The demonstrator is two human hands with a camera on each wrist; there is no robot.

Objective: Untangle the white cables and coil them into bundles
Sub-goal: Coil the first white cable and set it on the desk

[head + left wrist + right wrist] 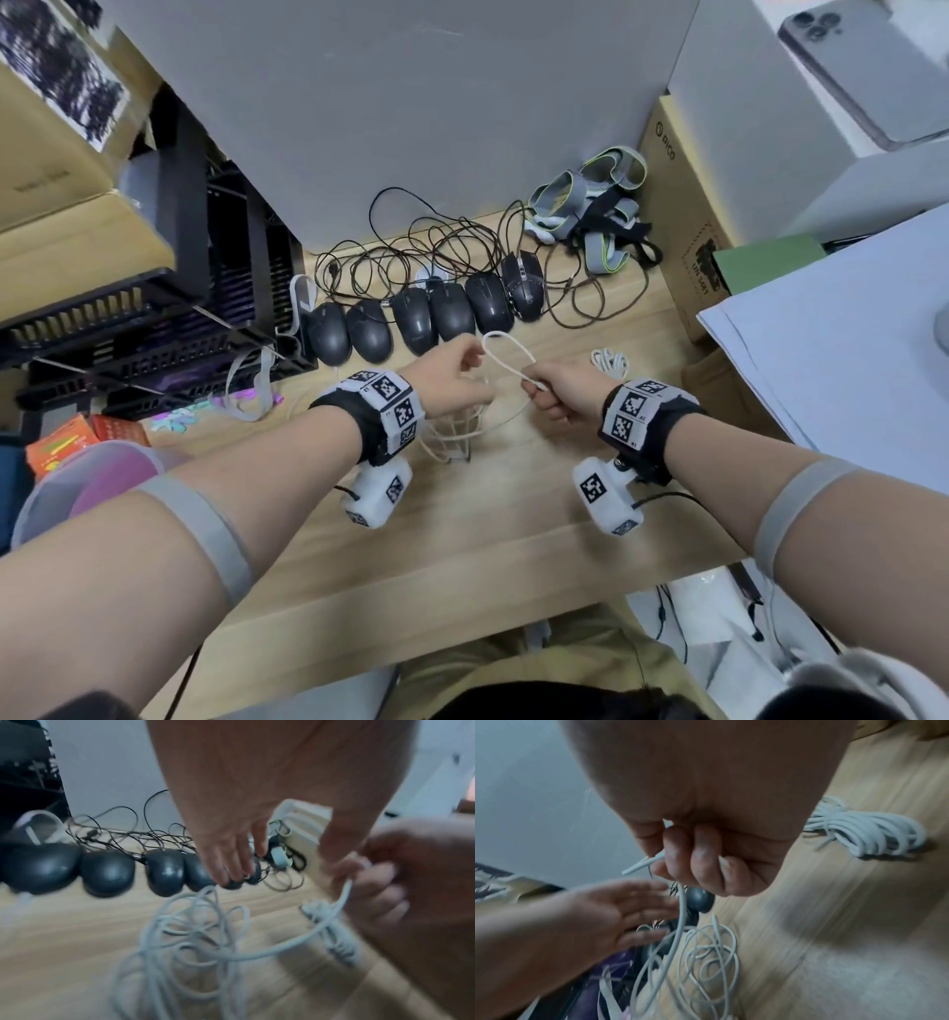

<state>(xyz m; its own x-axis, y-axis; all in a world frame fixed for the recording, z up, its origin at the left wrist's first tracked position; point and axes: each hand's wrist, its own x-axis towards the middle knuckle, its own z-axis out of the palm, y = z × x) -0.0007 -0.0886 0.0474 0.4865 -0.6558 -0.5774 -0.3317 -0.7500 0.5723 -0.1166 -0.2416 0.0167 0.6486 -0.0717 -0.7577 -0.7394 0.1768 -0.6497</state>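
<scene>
Wooden desk (462, 539) with a row of black mice (411, 318). Your right hand (560, 395) curls around the white cable (506, 347), raised above its tangle; your left hand (457, 380), fingers straight, touches the loop. Finished bundle (867, 833) lies rightward.

Smooth white plastic-coated cable (506, 345), pale matt wood-grain desk (462, 534), slightly glossy black plastic mice (411, 321), brown cardboard box (678, 226).

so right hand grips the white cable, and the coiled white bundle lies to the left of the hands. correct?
Not quite. The right hand does grip the white cable, but the coiled white bundle lies to the right of the hands on the wooden desk, per the head view.
</scene>
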